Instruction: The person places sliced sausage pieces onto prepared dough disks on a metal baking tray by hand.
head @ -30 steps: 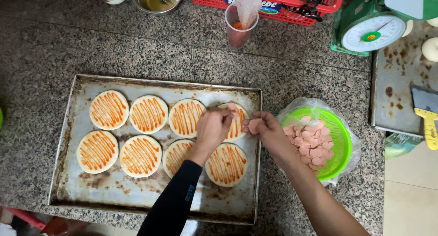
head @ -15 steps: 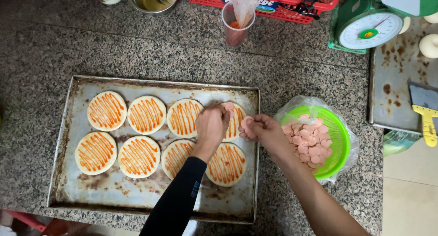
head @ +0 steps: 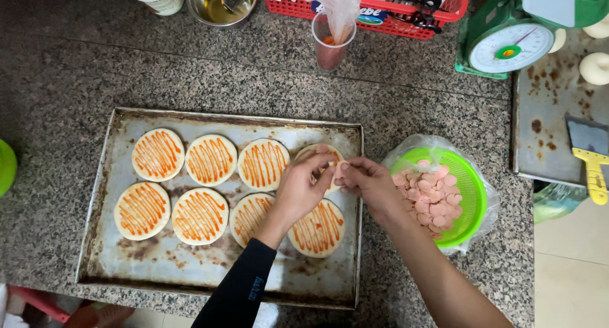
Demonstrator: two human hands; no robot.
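Worn rectangular metal baking tray (head: 127,264) held eight round dough bases striped with orange sauce. Green plastic basket of pink sausage slices (head: 472,195) sat just right of the tray. My left hand (head: 298,191) and right hand (head: 365,182), fingers pinched on slices, met over the tray's top-right dough base (head: 320,151). Risk: slices sliding off wet sauce.
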